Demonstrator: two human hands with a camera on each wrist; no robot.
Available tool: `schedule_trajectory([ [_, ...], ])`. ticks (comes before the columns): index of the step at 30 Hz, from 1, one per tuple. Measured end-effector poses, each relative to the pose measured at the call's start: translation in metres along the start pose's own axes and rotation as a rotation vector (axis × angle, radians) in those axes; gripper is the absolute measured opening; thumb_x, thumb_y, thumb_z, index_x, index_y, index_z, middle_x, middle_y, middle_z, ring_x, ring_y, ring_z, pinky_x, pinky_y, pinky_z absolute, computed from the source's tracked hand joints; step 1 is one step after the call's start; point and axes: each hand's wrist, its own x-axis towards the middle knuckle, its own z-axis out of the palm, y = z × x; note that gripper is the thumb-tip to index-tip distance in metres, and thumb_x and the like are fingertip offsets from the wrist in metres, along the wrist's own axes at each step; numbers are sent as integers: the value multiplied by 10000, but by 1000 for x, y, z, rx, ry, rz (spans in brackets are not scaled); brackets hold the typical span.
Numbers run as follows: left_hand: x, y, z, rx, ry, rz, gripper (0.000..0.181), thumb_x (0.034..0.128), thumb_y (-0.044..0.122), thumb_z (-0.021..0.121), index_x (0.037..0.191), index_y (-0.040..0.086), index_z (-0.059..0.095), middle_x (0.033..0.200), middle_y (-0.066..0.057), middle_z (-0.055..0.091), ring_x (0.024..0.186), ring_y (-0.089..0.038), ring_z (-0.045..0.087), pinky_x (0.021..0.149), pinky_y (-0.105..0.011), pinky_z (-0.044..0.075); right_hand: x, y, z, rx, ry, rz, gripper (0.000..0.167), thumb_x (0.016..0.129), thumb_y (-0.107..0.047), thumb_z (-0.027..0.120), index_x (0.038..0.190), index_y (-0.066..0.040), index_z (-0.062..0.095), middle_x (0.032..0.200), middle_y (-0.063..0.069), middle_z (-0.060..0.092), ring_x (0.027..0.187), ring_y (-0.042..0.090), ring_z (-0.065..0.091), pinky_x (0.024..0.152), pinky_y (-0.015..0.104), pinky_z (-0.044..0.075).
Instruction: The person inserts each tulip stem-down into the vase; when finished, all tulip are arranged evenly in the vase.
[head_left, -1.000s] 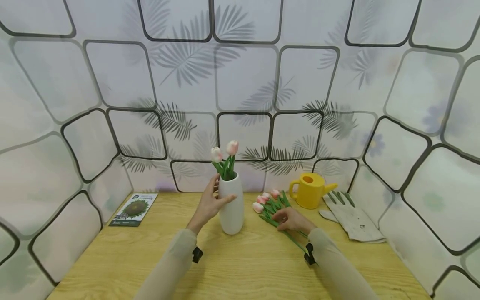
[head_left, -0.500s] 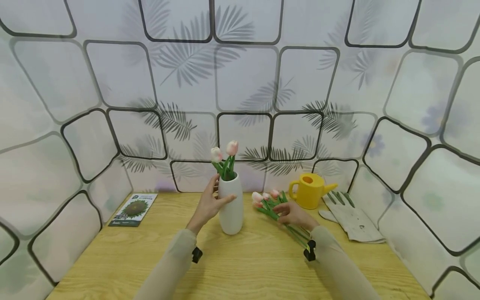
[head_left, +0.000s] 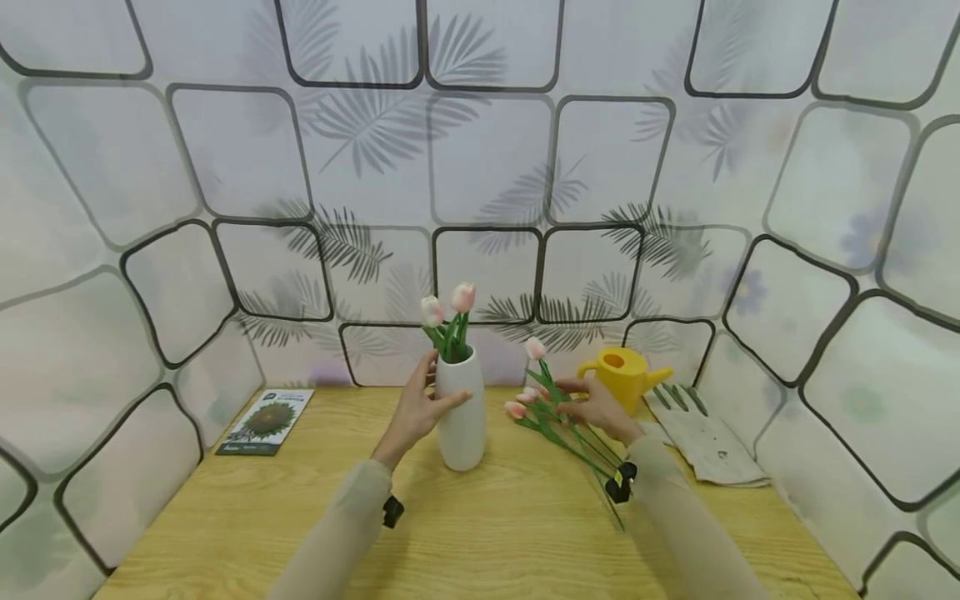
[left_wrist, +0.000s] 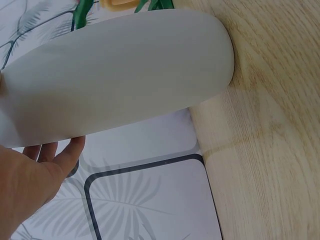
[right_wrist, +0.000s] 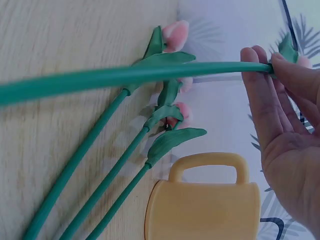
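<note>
A white vase point(head_left: 462, 417) holding two pink-and-white tulips point(head_left: 463, 298) stands upright on the table. My left hand point(head_left: 422, 410) is round its left side, thumb across the front; the left wrist view shows fingers against the vase point(left_wrist: 120, 75). My right hand point(head_left: 600, 407) pinches one tulip stem point(right_wrist: 200, 70) between thumb and fingers, its pink head point(head_left: 535, 348) raised above the others. Several more tulips point(head_left: 516, 410) lie on the table below that hand, stems pointing toward the right sleeve.
Behind the right hand is a yellow watering can point(head_left: 624, 375), with pale gloves point(head_left: 708, 442) to its right. A sunflower packet point(head_left: 267, 421) lies at the table's left. Patterned fabric walls point(head_left: 495, 167) rise behind and on both sides.
My right hand has moved slightly up and right, lifting one tulip off the bunch. The other tulips have settled lower. My left hand and the vase stay in place.
</note>
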Motion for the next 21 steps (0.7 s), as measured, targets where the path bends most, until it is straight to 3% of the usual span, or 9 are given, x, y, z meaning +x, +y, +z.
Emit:
schedule_trajectory([
  [3,-1,0,0,-4,-3,1,869,821,288,813,1528,253,310,1389,-127,492,1255,-342,514,995,-552,475,2,-1,-3,32,47,-9,500,944,16,592,1408,117,435,1353,355,496,970,304,702,774,472,589],
  [7,0,0,0,0,-6,-3,864,822,290,812,1525,255,311,1378,-124,499,1250,-339,518,994,-548,477,6,-2,-6,125,105,-30,497,960,14,574,1423,106,420,1301,316,526,947,203,706,777,408,599],
  [12,0,0,0,8,-6,1,862,825,283,810,1526,256,309,1376,-125,501,1247,-340,521,992,-548,478,8,-6,-7,240,190,-12,478,973,6,551,1430,62,423,1195,153,517,939,118,692,865,446,573],
  [17,0,1,0,1,-5,5,863,829,270,807,1530,257,303,1387,-125,491,1256,-343,512,999,-553,471,9,-8,-7,313,277,15,464,997,-25,528,1432,40,383,1214,88,491,910,52,679,858,352,580],
  [21,-1,2,0,-2,-5,9,868,829,272,807,1533,236,301,1392,-138,486,1254,-351,512,998,-562,468,8,-10,-7,430,340,-3,504,1004,-26,524,1458,37,316,1134,14,569,903,65,694,848,304,580],
])
